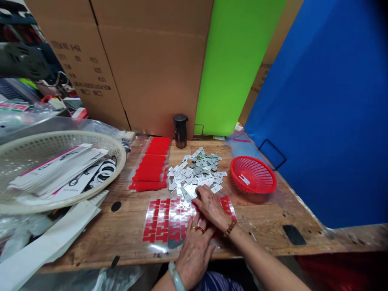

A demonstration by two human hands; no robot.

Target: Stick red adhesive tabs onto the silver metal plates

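A clear sheet of red sticker shapes [165, 222] lies on the wooden table [121, 238] in front of me. My left hand [194, 248] rests on the sheet's near edge with its fingers lying flat and together. My right hand [212, 208] crosses over it, fingertips curled at the near edge of a pile of small metal plates [195, 171]. What the fingertips pinch, if anything, is hidden. A stack of red sticker sheets [151, 165] in clear wrap lies behind the sheet.
A red plastic basket [253, 174] holding one plate sits at the right. A large beige basket [36, 141] of packaged cards fills the left. A black cylinder [180, 130] stands before cardboard boxes [151, 60]. Green [236, 60] and blue [327, 101] panels rise at the back right.
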